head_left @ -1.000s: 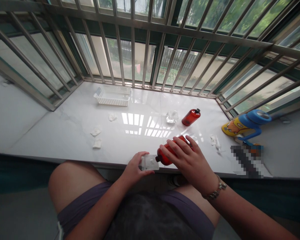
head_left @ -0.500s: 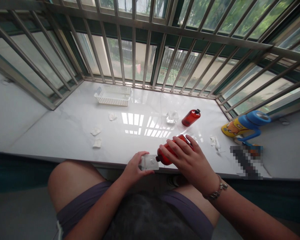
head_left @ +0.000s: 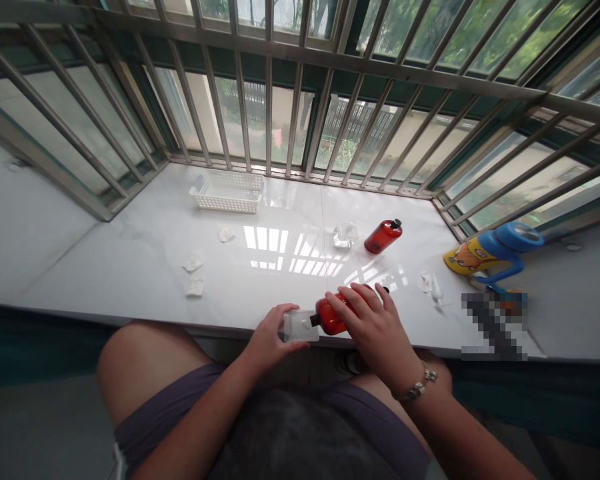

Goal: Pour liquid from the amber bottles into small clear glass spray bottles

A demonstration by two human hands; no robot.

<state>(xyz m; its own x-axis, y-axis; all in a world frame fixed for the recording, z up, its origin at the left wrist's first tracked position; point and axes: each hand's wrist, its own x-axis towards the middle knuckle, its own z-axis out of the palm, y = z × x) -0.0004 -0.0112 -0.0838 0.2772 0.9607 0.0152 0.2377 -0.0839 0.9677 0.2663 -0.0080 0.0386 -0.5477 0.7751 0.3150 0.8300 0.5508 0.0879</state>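
Observation:
A small clear plastic box (head_left: 303, 327) is gripped from its left side by my left hand (head_left: 271, 339), thumb and fingers around it at the counter's front edge. My right hand (head_left: 377, 327) wraps over a red bottle (head_left: 333, 317), which lies tilted with its black neck at the box's opening. Part of the bottle is hidden under my fingers; a dark tip shows past them at its far end. Farther back stands a second red bottle (head_left: 383, 237) with a black top, beside another clear box (head_left: 345, 235).
On the white counter (head_left: 145, 247) are a white basket (head_left: 227, 195), crumpled tissues (head_left: 193, 262), and a small white tube (head_left: 437, 291). A yellow and blue water bottle (head_left: 483, 253) stands at right near a blurred dark object (head_left: 495, 327). Window bars (head_left: 325, 120) rise behind.
My right hand and wrist have shifted slightly left and down, the bottle's neck coming a little over the box. My left hand and the box stay nearly still.

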